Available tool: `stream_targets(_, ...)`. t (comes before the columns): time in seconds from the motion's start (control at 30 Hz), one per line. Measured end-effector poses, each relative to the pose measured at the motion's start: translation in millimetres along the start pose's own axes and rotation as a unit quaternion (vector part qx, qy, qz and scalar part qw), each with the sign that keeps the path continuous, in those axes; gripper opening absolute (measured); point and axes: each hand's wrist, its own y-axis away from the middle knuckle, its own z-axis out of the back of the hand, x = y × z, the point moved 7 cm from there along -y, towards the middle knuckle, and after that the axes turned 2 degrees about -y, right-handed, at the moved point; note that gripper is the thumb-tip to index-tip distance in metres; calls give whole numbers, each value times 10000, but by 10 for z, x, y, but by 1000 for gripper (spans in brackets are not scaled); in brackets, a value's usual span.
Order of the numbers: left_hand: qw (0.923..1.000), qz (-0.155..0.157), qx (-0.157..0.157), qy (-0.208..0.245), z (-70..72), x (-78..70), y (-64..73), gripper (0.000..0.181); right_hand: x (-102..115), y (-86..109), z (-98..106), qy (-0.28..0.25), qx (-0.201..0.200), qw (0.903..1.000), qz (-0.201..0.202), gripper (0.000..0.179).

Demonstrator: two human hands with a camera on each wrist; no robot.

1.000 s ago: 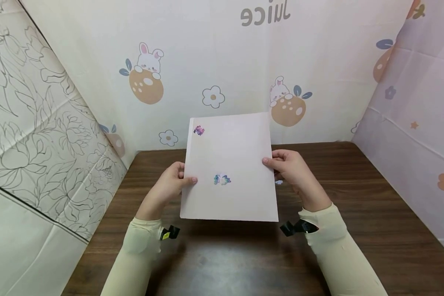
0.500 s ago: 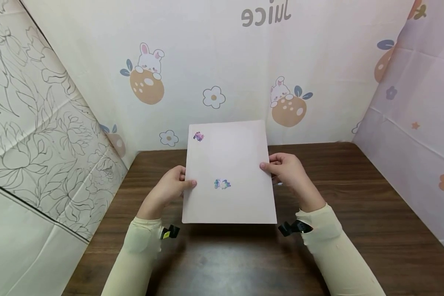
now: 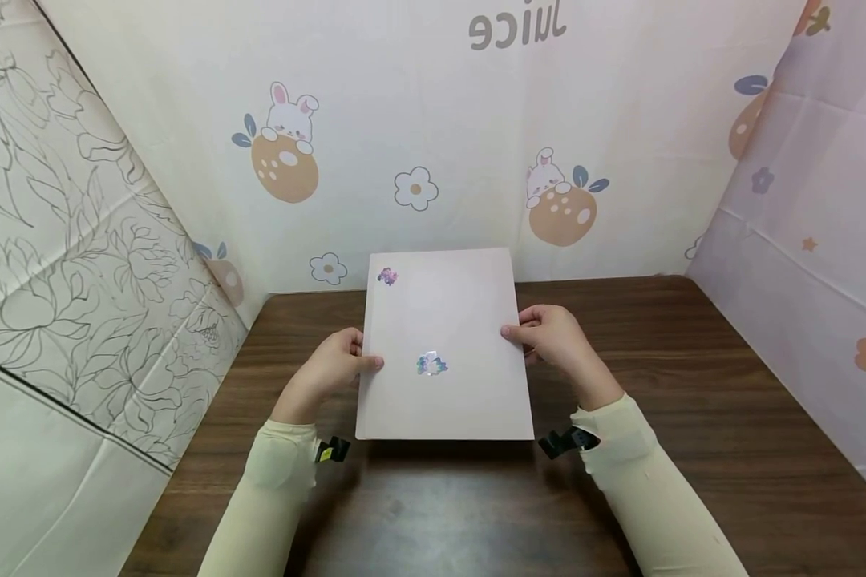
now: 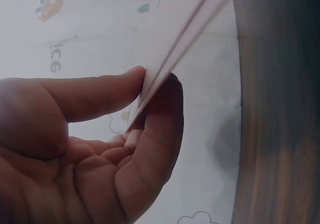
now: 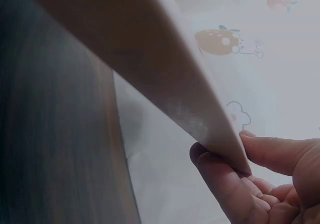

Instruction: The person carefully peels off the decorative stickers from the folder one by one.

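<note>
Both hands hold a thin pale booklet, tilted toward me above the table. The left hand pinches its left edge, thumb on the front and fingers behind. On the opposite edge, the right hand grips it the same way. A pink-purple sticker sits near the upper left corner; a shiny blue-white sticker lies lower, near the middle. In the left wrist view the booklet's edge shows more than one layer. Its shaded back, seen in the right wrist view, has a faint shiny patch.
A dark brown wooden table lies below the hands. Behind it hangs a pale curtain printed with rabbits, fruit and flowers. Patterned cloth stands at the left, and another printed cloth at the right. Each wrist wears a black strap.
The booklet has been lowered slightly and leans farther back, its top edge dropping in view. Both hands have moved down with it, the right one also a little to the left.
</note>
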Motion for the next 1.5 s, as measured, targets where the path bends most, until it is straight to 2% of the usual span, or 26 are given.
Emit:
stream_targets(0.23,9991,144,92,-378,-36,84,-48,29,-30,-19,-38,221,24,9997,28,43)
stream_targets(0.53,9974,459,164,-538,-93,192,-63,25,-91,-17,-121,199,94,9995,-239,40)
stream_targets(0.8,9955,597,111,-727,-116,254,-89,28,-133,-48,-192,342,78,9992,-200,36)
stream_targets(1.17,9937,618,88,-929,-215,261,-133,36,-258,-104,-204,888,-28,9957,-259,39)
stream_targets(1.5,9919,577,65,-1132,-308,298,-173,49,-372,-164,-237,1054,-102,9939,-309,35)
